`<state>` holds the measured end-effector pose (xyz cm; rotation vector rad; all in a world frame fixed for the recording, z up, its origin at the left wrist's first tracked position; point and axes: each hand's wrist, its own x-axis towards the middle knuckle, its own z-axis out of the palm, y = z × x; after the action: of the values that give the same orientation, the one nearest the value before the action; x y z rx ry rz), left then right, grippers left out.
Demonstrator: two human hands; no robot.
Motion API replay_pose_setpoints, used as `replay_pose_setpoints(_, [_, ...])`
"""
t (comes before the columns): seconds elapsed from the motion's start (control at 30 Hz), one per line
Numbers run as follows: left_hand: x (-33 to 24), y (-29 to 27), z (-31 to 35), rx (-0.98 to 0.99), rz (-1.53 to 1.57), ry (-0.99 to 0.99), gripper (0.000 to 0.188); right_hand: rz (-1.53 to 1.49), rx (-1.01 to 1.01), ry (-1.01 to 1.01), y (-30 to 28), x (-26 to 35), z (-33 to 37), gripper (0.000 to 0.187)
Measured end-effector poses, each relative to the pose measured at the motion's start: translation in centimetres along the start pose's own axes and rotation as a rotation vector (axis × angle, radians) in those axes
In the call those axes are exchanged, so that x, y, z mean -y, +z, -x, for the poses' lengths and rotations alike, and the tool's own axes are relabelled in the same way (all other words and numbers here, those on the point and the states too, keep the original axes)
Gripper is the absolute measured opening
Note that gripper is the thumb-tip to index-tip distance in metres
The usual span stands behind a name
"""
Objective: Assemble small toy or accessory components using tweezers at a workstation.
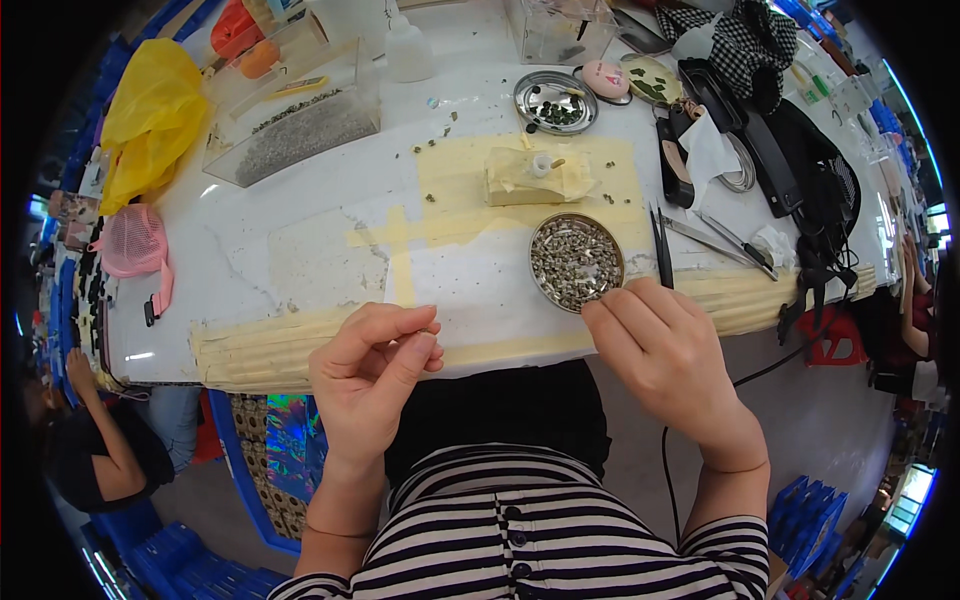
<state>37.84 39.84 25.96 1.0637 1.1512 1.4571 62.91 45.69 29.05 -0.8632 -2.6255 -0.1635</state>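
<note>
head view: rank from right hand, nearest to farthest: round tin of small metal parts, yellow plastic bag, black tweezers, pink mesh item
From the right hand:
1. Round tin of small metal parts, at the fingertips; black tweezers, just beyond them. Too close to call.
2. Pink mesh item, far left.
3. Yellow plastic bag, far upper left.

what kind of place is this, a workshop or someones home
Most likely a small-parts assembly workshop, not a home. A round tin of tiny metal pieces sits by the right hand, tweezers lie on the taped worktable, and another person works at the left.
</note>
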Motion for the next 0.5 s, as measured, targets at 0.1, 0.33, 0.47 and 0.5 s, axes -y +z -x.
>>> replay_pose_setpoints(0.1, [-0.2,-0.2,0.5,-0.035,-0.009,-0.031,0.021,0.023,0.016,0.076,-1.0,-0.6,0.8,0.021])
replay_pose_setpoints(0.33, [0.0,-0.8,0.4,-0.053,0.029,-0.016,0.015,0.056,0.029,0.126,-0.4,-0.8,2.0,0.023])
replay_pose_setpoints(0.47, [-0.1,-0.6,0.5,-0.060,0.082,-0.011,0.016,0.059,-0.025,0.139,0.5,-0.9,1.9,0.025])
replay_pose_setpoints(0.5, [-0.1,-0.7,0.6,-0.062,0.084,-0.012,0.017,0.060,-0.040,0.141,0.7,-1.0,1.9,0.026])
